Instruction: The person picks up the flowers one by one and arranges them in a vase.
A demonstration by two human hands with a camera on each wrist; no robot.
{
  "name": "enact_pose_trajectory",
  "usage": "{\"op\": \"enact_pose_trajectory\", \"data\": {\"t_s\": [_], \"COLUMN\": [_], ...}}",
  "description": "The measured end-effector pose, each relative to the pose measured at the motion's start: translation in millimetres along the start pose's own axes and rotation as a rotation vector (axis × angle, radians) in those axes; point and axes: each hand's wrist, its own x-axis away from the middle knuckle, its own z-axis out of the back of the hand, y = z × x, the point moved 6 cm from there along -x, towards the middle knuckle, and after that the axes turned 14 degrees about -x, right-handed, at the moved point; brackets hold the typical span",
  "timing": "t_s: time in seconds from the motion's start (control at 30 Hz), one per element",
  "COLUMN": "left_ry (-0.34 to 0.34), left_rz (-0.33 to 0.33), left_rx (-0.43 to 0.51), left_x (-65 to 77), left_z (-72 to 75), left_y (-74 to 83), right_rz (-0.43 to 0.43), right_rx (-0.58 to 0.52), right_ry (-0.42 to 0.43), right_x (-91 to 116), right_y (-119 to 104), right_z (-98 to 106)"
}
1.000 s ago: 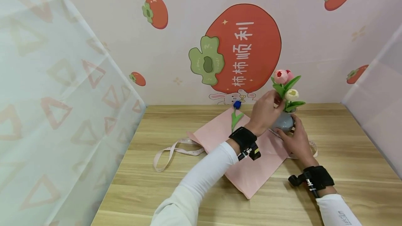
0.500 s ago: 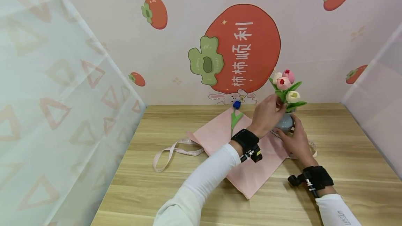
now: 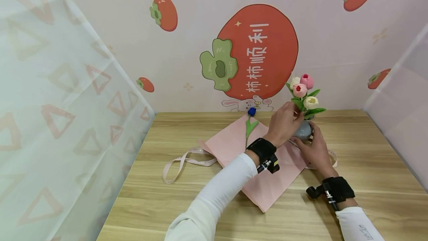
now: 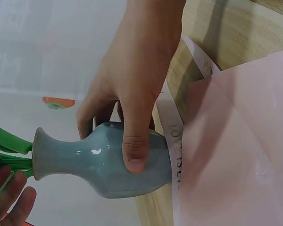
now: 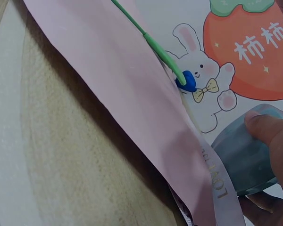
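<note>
A blue-grey glazed vase [image 3: 303, 131] stands at the back right, its base right at the printed ribbon. My right hand [image 3: 317, 151] grips its round body, thumb along the near side [image 4: 136, 150]. Several artificial tulips rise from the neck: a deep pink one [image 3: 306, 81], a light pink one [image 3: 299, 90] and two whites, the lower one [image 3: 311, 102] leaning right. Just above the mouth, my left hand [image 3: 284, 124] pinches green stems [image 4: 14, 162]; its fingertips are partly hidden by the hand in the head view. A blue tulip [image 3: 251, 111] lies apart on pink paper [image 3: 230, 133].
Under the forearms, the pink paper spreads over the wooden table [image 3: 140, 211]. A pale ribbon [image 3: 180, 166] loops out on the left and shows again [image 3: 333, 158] by the right wrist. Printed wall panels [image 3: 187, 58] close off the back and both sides.
The light pink bloom has come down a little, and a white tulip behind it has come into sight. My left hand has shifted slightly right and down; the right hand keeps its grip.
</note>
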Motion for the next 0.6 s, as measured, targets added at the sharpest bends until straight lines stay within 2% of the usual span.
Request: {"op": "enact_pose_trajectory", "data": {"t_s": [0.33, 0.6], "left_ry": [-0.018, -0.032], "left_rz": [-0.019, -0.005], "left_rx": [-0.02, -0.041], "left_x": [0.1, -0.3], "left_z": [-7.2, -9.7], "left_y": [0.6, 1.3], "right_rz": [0.027, 0.044], "right_rx": [0.011, -0.002], "right_ry": [0.013, 0.009], "right_x": [0.1, -0.2], "right_y": [-0.2, -1.8], "right_z": [0.0, -0.5]}}
